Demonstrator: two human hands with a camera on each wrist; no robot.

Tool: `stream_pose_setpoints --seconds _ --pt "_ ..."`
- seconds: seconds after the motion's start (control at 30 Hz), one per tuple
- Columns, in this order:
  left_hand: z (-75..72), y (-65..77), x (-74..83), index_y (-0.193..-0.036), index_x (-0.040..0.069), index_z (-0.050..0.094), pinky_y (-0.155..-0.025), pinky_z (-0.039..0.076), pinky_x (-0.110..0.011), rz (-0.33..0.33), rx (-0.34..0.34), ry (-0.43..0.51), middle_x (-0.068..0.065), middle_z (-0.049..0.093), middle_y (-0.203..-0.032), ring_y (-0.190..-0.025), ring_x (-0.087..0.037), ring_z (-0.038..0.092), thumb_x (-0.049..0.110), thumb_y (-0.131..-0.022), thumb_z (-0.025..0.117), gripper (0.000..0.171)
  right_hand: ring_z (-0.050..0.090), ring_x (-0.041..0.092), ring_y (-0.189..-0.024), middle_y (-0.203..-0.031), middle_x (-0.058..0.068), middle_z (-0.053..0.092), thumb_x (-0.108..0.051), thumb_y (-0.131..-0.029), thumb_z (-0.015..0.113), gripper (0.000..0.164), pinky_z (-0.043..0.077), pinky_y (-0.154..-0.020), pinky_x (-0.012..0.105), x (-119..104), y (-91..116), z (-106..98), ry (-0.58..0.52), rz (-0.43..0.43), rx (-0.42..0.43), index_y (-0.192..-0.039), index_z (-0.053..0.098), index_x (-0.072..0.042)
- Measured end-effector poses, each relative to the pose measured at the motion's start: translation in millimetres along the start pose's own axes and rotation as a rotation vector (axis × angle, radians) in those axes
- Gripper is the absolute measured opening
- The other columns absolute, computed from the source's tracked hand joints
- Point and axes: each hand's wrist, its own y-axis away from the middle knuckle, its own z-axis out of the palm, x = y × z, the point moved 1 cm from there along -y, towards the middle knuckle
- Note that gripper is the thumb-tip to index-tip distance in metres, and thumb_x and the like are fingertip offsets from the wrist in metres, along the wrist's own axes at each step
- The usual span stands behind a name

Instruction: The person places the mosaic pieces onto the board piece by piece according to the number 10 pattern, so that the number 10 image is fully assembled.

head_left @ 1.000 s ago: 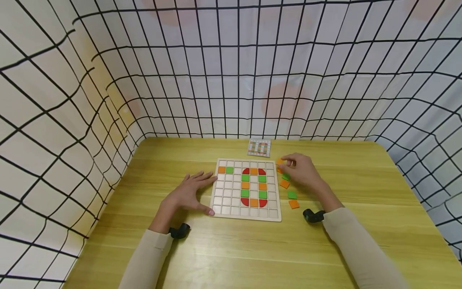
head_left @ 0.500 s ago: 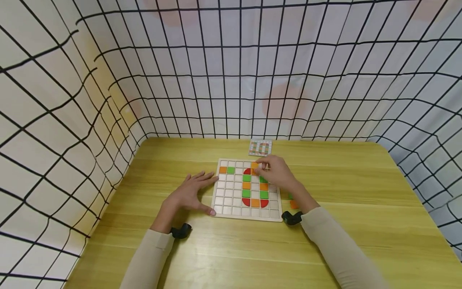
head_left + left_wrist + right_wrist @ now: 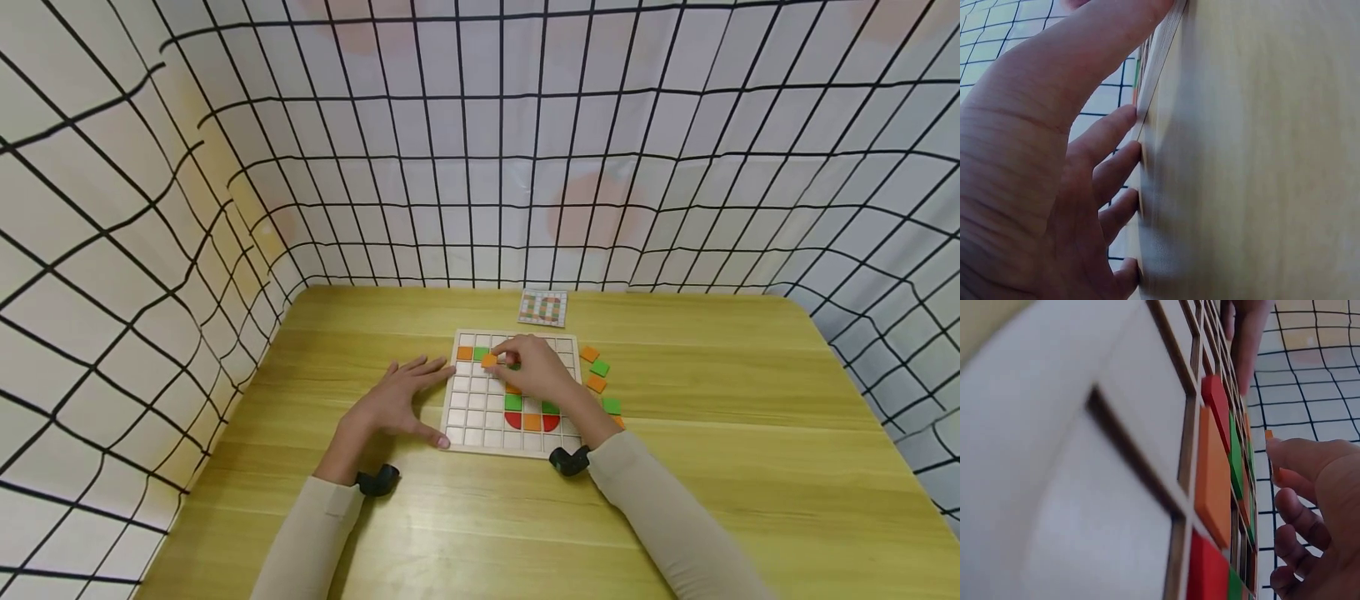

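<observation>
Note the square orange tile [image 3: 489, 360], without a long axis, pinched in the right hand [image 3: 540, 367] at its left side, above the board [image 3: 476, 417], just beside the green tile [image 3: 478, 352]. Compare the left hand [image 3: 396, 402], farther off, with fingers spread against the board's left edge, holding nothing. Find no legible lettering on the patterned card [image 3: 543, 309].

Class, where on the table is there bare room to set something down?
Bare: the table between the sleeves, and right of the loose tiles. Crowded: under the right hand, on the board, and along the board's right edge.
</observation>
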Motion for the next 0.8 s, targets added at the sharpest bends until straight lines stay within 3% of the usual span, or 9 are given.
stream_pose_setpoints --seconds 0.2,0.8 --pt "-0.4 0.1 0.5 -0.162 0.032 0.035 -0.124 0.004 -0.071 -0.001 -0.002 0.003 0.002 0.024 -0.172 -0.161 -0.035 0.015 0.078 -0.061 0.084 0.121 0.049 0.016 -0.072 -0.080 -0.004 0.059 -0.033 -0.094 0.076 0.030 0.040 -0.062 0.030 -4 0 8 0.014 0.019 -0.012 -0.120 0.078 -0.018" --pt "-0.9 0.7 0.4 -0.162 0.030 0.036 -0.123 0.006 -0.072 0.004 -0.001 -0.001 0.000 0.025 -0.172 -0.160 -0.035 0.015 0.075 -0.062 0.085 0.120 0.048 0.016 -0.074 -0.074 -0.006 0.057 -0.040 -0.094 0.075 0.031 0.037 -0.066 0.030 -7 -1 17 0.104 0.024 0.001 -0.121 0.079 -0.024"
